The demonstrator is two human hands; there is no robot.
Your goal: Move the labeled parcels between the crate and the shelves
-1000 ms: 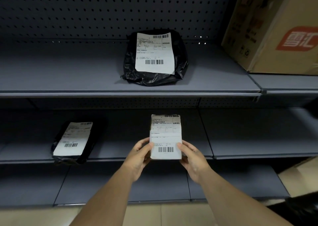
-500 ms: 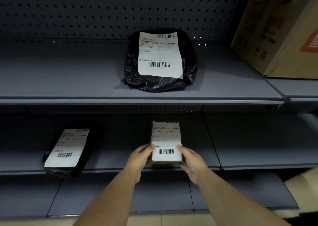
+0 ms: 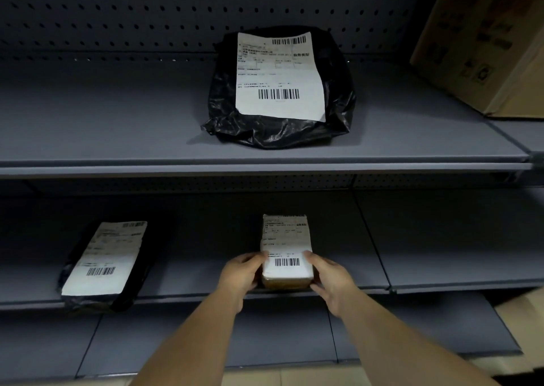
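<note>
Three labeled parcels on the shelves, left to right. Flat black parcel (image 3: 103, 263), middle shelf (image 3: 441, 268): soft, light. Small box parcel (image 3: 287, 256), front edge of the middle shelf, gripped at its sides by left hand (image 3: 240, 276) and right hand (image 3: 331, 279), fingers curled: stiff, likely light, best held by the sides. Crumpled black bag parcel (image 3: 279, 91), upper shelf: floppy, slippery.
</note>
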